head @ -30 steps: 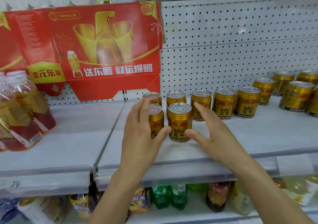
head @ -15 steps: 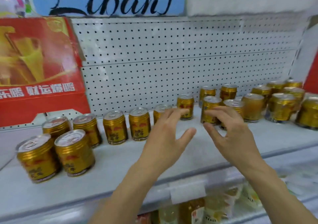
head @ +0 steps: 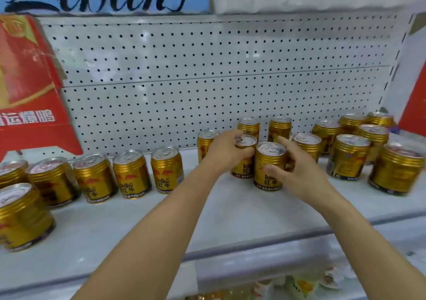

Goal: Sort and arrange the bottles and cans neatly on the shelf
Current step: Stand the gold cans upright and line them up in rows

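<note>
Two hands reach onto the white shelf (head: 230, 219). The left hand (head: 224, 153) curls around a gold can (head: 244, 159) and holds it. The right hand (head: 297, 175) wraps its thumb and fingers around the can in front (head: 270, 167) — the two cans stand upright, touching. A row of cans (head: 131, 173) lines the left side, and a loose bunch (head: 359, 147) stands at the right.
</note>
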